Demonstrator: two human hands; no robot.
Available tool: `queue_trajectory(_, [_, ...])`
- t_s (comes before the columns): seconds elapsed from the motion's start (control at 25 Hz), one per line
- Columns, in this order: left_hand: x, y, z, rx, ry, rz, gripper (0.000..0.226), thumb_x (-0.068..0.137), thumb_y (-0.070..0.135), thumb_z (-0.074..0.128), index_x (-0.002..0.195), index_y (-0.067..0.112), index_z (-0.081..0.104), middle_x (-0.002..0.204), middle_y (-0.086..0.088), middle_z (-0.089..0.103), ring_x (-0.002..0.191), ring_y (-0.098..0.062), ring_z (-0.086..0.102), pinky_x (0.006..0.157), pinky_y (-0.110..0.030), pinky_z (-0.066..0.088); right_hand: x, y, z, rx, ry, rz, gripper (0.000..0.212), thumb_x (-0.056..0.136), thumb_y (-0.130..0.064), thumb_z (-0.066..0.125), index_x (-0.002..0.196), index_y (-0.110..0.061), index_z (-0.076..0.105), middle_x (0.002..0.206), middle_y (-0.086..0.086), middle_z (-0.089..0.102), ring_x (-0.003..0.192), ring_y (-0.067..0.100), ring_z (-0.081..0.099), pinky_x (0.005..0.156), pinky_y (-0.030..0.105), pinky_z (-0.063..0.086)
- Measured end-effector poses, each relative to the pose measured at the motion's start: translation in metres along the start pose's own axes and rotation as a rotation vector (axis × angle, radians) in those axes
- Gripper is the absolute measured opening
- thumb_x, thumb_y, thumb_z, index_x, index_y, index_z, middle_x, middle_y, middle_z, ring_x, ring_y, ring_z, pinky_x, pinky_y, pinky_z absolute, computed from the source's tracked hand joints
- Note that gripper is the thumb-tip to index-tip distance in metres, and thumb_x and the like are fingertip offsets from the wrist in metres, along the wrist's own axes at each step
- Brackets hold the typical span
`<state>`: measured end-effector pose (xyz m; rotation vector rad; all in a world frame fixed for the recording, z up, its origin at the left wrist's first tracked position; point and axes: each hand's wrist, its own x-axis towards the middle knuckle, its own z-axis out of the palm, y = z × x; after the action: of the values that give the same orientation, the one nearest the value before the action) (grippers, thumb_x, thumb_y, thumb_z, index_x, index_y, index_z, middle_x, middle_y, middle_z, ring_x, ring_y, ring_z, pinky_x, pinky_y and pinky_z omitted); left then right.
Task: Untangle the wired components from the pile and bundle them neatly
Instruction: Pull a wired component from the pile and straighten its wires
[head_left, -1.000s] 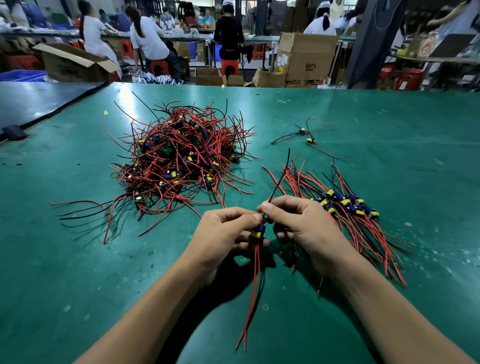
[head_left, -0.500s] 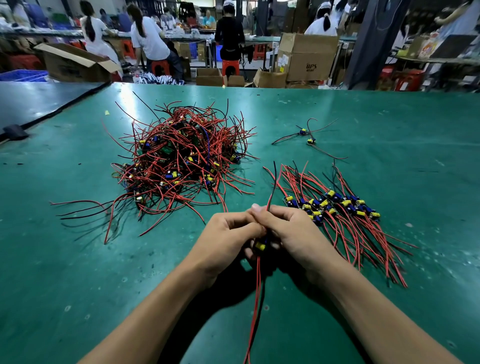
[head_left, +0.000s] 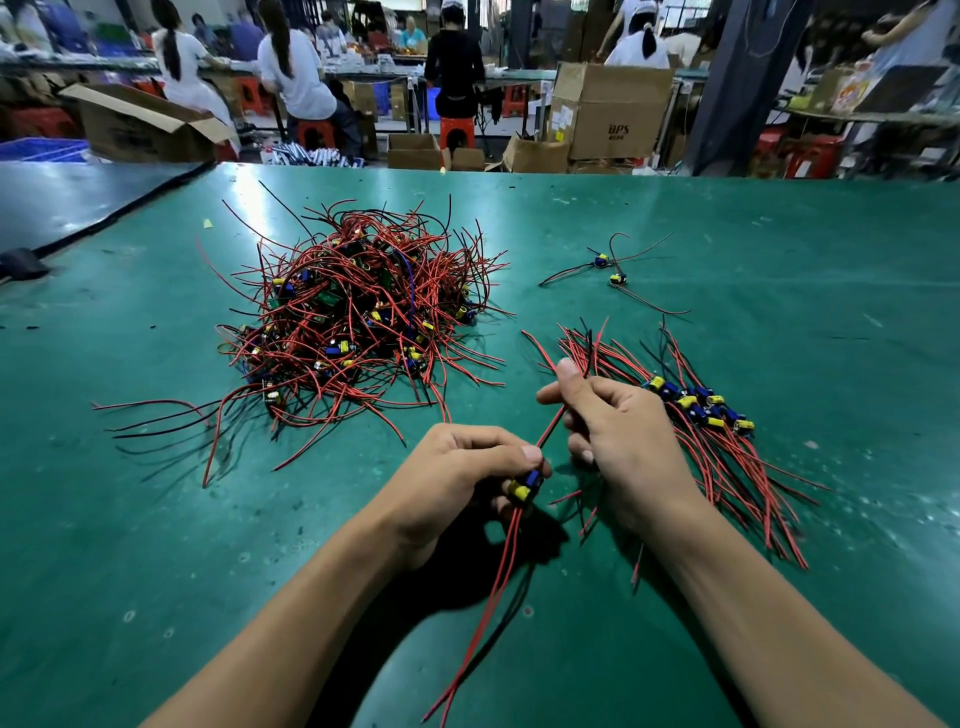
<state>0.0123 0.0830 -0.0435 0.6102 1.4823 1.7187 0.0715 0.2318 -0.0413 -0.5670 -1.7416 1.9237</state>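
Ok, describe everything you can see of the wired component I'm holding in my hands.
The wired component has a small blue and yellow body, plastic by its look, with thin red and black insulated leads at both ends. The left hand pinches the body just above the green table. The right hand holds the upper leads, which run taut and slant up to the right. The lower leads trail toward the camera over the table.
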Motion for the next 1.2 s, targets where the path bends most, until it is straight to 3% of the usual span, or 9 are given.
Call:
queue_trajectory(0.2, [0.003,-0.009,0.004,0.046,0.069,0.059,0.014,0.090,0.001,0.062,0.086,0.005,0.074,0.076,-0.013,0.072,0.064,-0.024,0.069,0.064,-0.027,0.057,0.000,0.000,0.002,0.163,-0.095,0.179,0.042,0.094,-0.040,0.062,0.064,-0.013,0.074,0.056,-0.003,0.046,0.033,0.006,0.029,0.036,0.016,0.024])
queue_trajectory(0.32, [0.003,-0.009,0.007,0.068,0.111,0.110,0.015,0.092,0.007,0.062,0.082,0.007,0.075,0.071,-0.013,0.071,0.058,-0.020,0.066,0.056,-0.024,0.053,-0.002,0.000,0.001,0.118,-0.158,0.194,0.035,0.085,-0.044,0.067,0.070,-0.014,0.076,0.056,-0.003,0.046,0.035,0.006,0.030,0.041,0.017,0.025])
queue_trajectory(0.52, [0.002,-0.009,0.001,0.074,0.168,0.131,0.018,0.092,0.005,0.061,0.077,0.003,0.071,0.067,-0.012,0.069,0.062,-0.026,0.065,0.066,-0.038,0.053,-0.014,0.004,0.004,0.068,-0.323,0.202,0.023,0.090,-0.025,0.072,0.091,-0.003,0.075,0.064,0.005,0.066,0.042,0.011,0.054,0.040,0.016,0.042])
queue_trajectory(0.6, [0.002,-0.009,0.000,0.069,0.145,0.118,0.017,0.092,0.004,0.060,0.077,0.003,0.069,0.067,-0.012,0.069,0.062,-0.026,0.066,0.065,-0.035,0.053,-0.015,0.004,0.005,0.011,-0.296,0.146,0.024,0.092,-0.026,0.071,0.091,-0.003,0.075,0.058,0.001,0.064,0.040,0.010,0.053,0.040,0.018,0.042])
queue_trajectory(0.72, [0.002,-0.009,0.000,0.050,0.115,0.117,0.013,0.091,0.003,0.061,0.080,0.000,0.067,0.066,-0.012,0.068,0.057,-0.020,0.065,0.053,-0.022,0.049,-0.009,0.004,0.001,-0.106,-0.134,0.012,0.026,0.094,-0.028,0.068,0.088,-0.003,0.075,0.041,-0.012,0.042,0.033,0.004,0.031,0.036,0.012,0.028])
queue_trajectory(0.84, [0.002,-0.010,0.000,0.060,0.085,0.103,0.011,0.091,0.005,0.062,0.082,0.000,0.067,0.066,-0.011,0.068,0.056,-0.018,0.065,0.049,-0.017,0.045,-0.002,0.002,-0.004,-0.106,0.018,-0.046,0.030,0.096,-0.031,0.065,0.086,-0.004,0.073,0.048,-0.006,0.030,0.039,0.008,0.021,0.040,0.016,0.019])
queue_trajectory(0.92, [0.003,-0.010,-0.001,0.049,0.077,0.091,0.010,0.090,0.005,0.063,0.082,0.001,0.067,0.065,-0.011,0.068,0.055,-0.016,0.065,0.048,-0.016,0.045,0.001,-0.002,-0.005,0.063,0.041,0.044,0.034,0.099,-0.033,0.058,0.084,-0.005,0.071,0.054,-0.002,0.032,0.037,0.007,0.021,0.038,0.018,0.018])
queue_trajectory(1.08, [0.003,-0.011,-0.004,0.031,0.068,0.090,0.009,0.089,0.007,0.064,0.083,0.001,0.068,0.067,-0.012,0.069,0.058,-0.019,0.065,0.051,-0.018,0.046,0.002,-0.017,-0.009,0.576,-0.158,0.425,0.038,0.098,-0.037,0.052,0.074,-0.011,0.065,0.057,-0.006,0.034,0.031,0.004,0.018,0.032,0.017,0.018])
queue_trajectory(1.2, [0.003,-0.012,-0.004,-0.003,0.056,0.080,0.009,0.088,0.006,0.064,0.086,-0.003,0.067,0.066,-0.013,0.068,0.056,-0.020,0.066,0.051,-0.018,0.047,0.000,-0.019,-0.012,0.712,-0.260,0.510,0.034,0.089,-0.036,0.056,0.066,-0.013,0.067,0.066,-0.006,0.028,0.037,0.006,0.009,0.035,0.018,0.015])
